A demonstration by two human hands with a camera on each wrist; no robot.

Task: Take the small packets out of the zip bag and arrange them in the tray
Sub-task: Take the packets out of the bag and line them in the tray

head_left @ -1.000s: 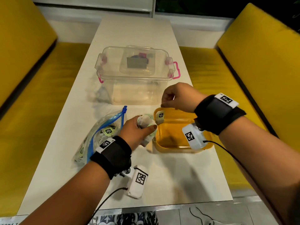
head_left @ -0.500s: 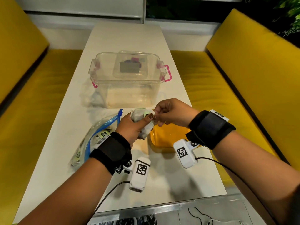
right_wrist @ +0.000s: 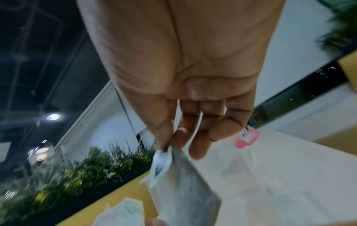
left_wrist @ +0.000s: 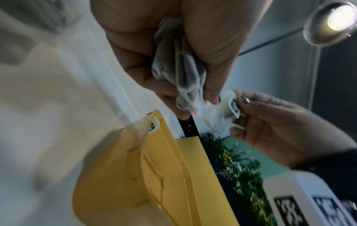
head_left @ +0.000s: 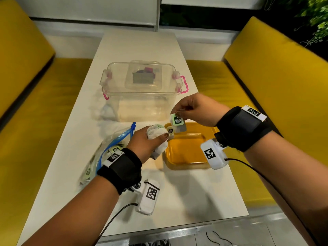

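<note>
White table (head_left: 186,201) between yellow benches (head_left: 266,86); clear lidded box (head_left: 142,89) behind your hands; zip bag (head_left: 106,150) at left; your left hand (head_left: 147,142) clutches a bunch of packets (head_left: 156,134); your right hand (head_left: 197,109) pinches one packet (head_left: 177,121) above the yellow tray (head_left: 186,166).

Orange tray (head_left: 188,163); seemingly green-tagged white packet (head_left: 177,121).
</note>
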